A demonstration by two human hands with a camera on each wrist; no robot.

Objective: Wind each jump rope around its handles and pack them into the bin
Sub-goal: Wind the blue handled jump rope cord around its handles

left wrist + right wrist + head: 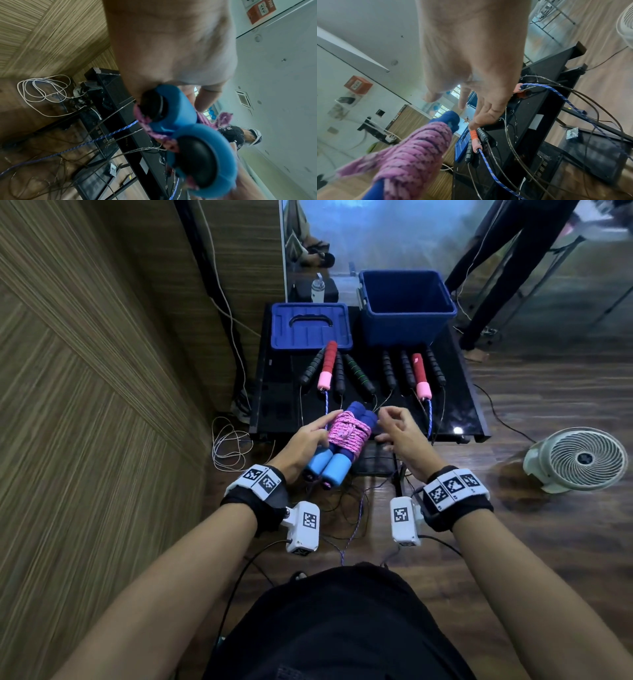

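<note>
Now the left hand (306, 441) grips the pink-wound bundle (346, 431), fingers curled round its blue handles, long axis pointing ahead; the right hand (399, 433) hangs loose and empty just beside it. The open bin (407, 313) sits ahead-right, nearer the right hand.

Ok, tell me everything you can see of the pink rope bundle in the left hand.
The pink jump rope bundle is a pink-and-purple braided cord wound in many tight turns around two foam-looking handles laid side by side, light blue at the near ends, darker blue at the far ends, with black end caps. The left hand grips it from its left side, holding it tilted in the air over the near edge of the black table. The right hand hovers beside it, apparently not touching.
</note>
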